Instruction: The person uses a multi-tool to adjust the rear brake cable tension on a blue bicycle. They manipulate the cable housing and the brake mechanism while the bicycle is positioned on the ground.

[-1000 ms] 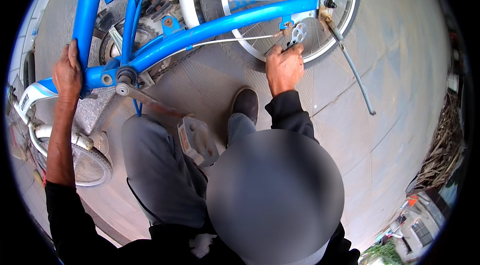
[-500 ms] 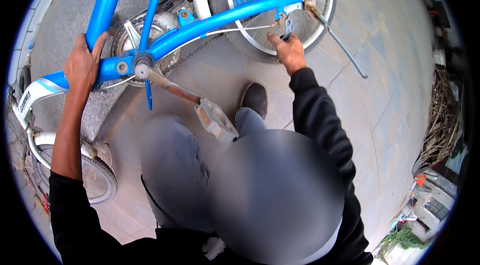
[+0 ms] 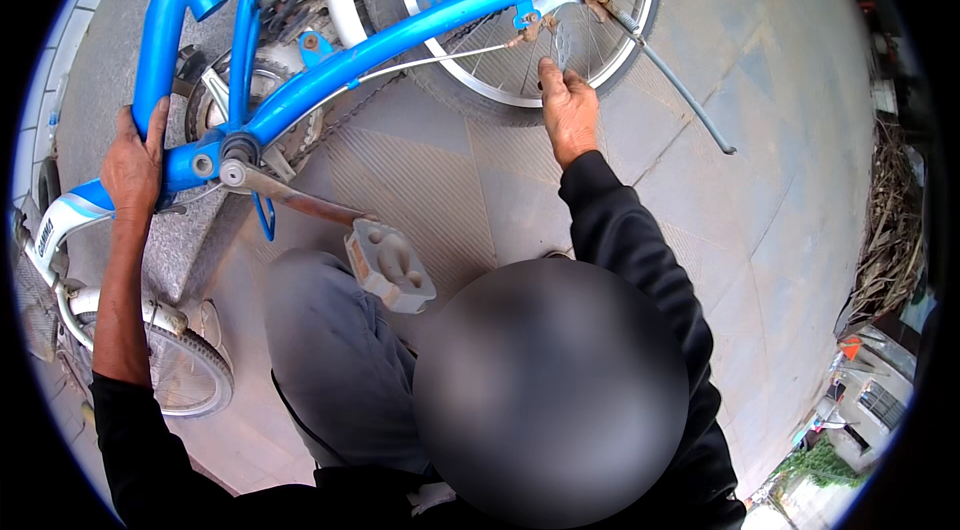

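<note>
My left hand (image 3: pixel 132 160) grips the lower part of a blue bicycle frame (image 3: pixel 400 25), near the crank (image 3: pixel 275 188) and its pale pedal (image 3: pixel 388 264). My right hand (image 3: pixel 568 115) is closed on a flat silver metal tool (image 3: pixel 561 50), blurred, held before the rear wheel (image 3: pixel 500 100), below a rusty cable fitting (image 3: pixel 527 28). A kickstand (image 3: pixel 680 100) slants out to the right of that wheel. The chainring (image 3: pixel 200 115) is partly hidden behind the frame.
A small front wheel (image 3: pixel 205 370) with a white fork lies at the lower left. The frame is over paving (image 3: pixel 740 230) and a stone slab (image 3: pixel 185 255). A pile of dry sticks (image 3: pixel 880 220) and a small building (image 3: pixel 870 400) appear at the right rim.
The view of the bicycle has shifted, its rear wheel moving up and left. My right hand with the tool sits slightly higher and now blurs the tool. My shoe, visible earlier, is mostly hidden.
</note>
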A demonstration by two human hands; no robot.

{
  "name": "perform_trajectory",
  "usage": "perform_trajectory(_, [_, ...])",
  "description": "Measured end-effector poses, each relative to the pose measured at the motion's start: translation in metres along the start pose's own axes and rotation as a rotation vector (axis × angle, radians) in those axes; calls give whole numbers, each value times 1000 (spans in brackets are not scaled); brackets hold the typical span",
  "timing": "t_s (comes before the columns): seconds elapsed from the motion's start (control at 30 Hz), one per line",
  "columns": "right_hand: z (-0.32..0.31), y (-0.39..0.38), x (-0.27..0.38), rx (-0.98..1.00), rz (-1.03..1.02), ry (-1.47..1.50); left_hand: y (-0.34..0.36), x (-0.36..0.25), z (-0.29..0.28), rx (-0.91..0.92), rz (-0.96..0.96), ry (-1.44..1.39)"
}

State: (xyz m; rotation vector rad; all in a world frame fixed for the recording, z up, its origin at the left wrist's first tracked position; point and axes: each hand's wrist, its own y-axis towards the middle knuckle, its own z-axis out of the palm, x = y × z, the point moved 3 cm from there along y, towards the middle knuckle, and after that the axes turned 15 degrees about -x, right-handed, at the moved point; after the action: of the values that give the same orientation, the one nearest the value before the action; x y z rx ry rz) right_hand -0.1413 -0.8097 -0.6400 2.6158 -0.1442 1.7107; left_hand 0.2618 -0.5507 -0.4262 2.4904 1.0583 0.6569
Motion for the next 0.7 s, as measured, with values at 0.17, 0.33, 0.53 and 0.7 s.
perform_trajectory(0.17, [-15, 9, -3, 181, 195, 184, 1, -2, 5, -70, 50, 26])
perform_trajectory(0.33, [-41, 7, 28, 374, 249, 144, 1, 6, 7, -56, 51, 48])
perform_trajectory(0.53, [-32, 6, 7, 269, 57, 120, 4, 7, 14, -104, 74, 21])
perform_trajectory(0.7, [-13, -11, 3, 188, 134, 159, 2, 2, 8, -90, 64, 33])
